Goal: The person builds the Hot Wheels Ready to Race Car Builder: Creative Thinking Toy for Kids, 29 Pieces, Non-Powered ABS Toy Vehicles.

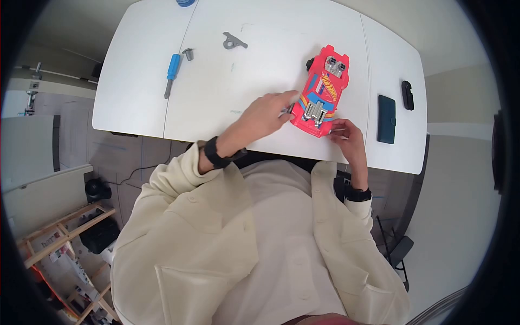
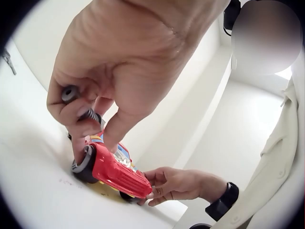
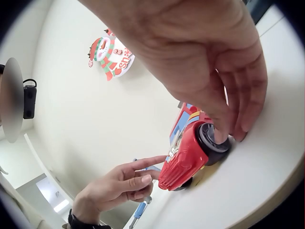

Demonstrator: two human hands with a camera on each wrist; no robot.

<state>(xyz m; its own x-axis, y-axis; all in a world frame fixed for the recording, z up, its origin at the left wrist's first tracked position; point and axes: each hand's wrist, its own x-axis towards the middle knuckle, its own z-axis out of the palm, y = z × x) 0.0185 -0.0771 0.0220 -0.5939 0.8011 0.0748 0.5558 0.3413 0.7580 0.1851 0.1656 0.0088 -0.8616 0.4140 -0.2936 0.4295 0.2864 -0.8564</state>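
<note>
A red toy car [image 1: 316,93] with Hot Wheels lettering stands on the white table, its chrome-coloured engine parts facing up. At its left side is my left hand [image 1: 266,116]. The curled fingers of that hand hold a grey threaded screw [image 2: 90,115], while fingertips reach to the near left wheel [image 2: 86,164]. My right hand [image 1: 348,138] is at the opposite near corner. In the right wrist view its thumb [image 3: 220,135] lies on the face of the right wheel [image 3: 209,140], the other fingers bent close beside the tyre. Those fingers partly hide the hub.
A blue-handled screwdriver [image 1: 173,70], a grey screw [image 1: 188,53] and a flat grey wrench-like piece [image 1: 234,41] lie on the table's left and far part. To the right are a dark phone case [image 1: 386,119] and a small black object [image 1: 407,95]. The table's near edge [image 1: 281,151] runs before the body.
</note>
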